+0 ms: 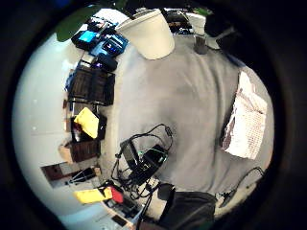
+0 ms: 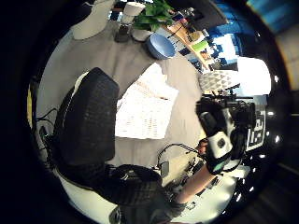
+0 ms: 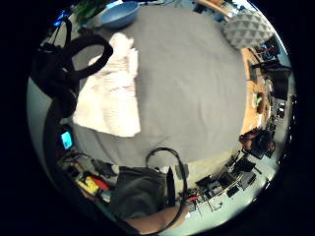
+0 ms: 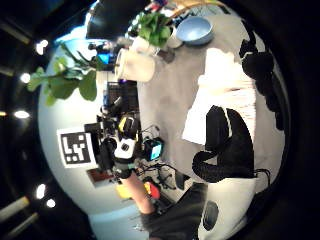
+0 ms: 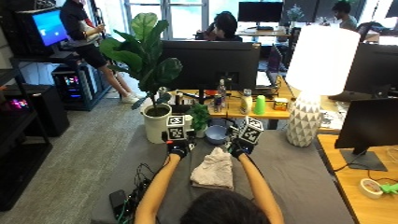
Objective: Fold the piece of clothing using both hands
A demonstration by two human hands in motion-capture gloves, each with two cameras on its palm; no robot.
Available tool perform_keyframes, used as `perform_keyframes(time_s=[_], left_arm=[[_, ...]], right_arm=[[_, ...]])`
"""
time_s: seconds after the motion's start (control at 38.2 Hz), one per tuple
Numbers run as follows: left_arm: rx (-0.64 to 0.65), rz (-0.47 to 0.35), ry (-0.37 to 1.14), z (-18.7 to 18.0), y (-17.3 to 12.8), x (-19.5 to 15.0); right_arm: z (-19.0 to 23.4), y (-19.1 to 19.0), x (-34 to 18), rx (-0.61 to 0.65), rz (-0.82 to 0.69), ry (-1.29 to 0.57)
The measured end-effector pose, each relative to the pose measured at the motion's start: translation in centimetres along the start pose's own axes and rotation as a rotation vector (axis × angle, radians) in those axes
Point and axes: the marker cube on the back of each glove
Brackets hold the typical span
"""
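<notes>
Two hands (image 5: 180,148) (image 5: 239,148) raised, empty, fingers uncurled, above folded white garment (image 5: 213,173); no legible writing.

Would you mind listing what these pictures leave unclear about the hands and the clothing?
- Left hand, right hand: outside view shows only their backs, raised above the table; whether the fingers are curled or straight stays unclear.
- Piece of clothing: too small in the outside view to tell the garment type or count folds; the person's head covers its near edge.
- Right thumb side palm view: dark fingers cover part of the cloth.

Soft crumpled cloth garment (image 5: 213,171) on matt grey table cover (image 5: 298,172).
</notes>
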Motion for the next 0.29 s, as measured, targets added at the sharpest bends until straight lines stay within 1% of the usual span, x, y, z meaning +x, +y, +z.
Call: perform_keyframes(time_s=[0.05, 0.1, 0.24, 0.26, 0.29], left_arm=[[-0.014, 0.006, -0.006, 0.1, -0.1, 0.3], [-0.019, 0.011, -0.021, 0.1, 0.0, 0.7], [-0.022, 0.019, -0.058, 0.0, -0.1, 0.9], [-0.02, 0.019, -0.061, 0.0, -0.1, 1.0], [-0.018, 0.019, -0.062, -0.1, -0.2, 1.0]], right_arm=[[-0.9, -1.4, 1.7, 0.094, -0.04, 0.01], [-1.6, -1.7, 3.3, 0.124, -0.032, 0.018], [-2.4, -1.7, 6.3, 0.151, 0.021, 0.049], [-2.3, -1.6, 6.7, 0.133, 0.04, 0.056], [-2.2, -1.2, 7.1, 0.083, 0.076, 0.062]])
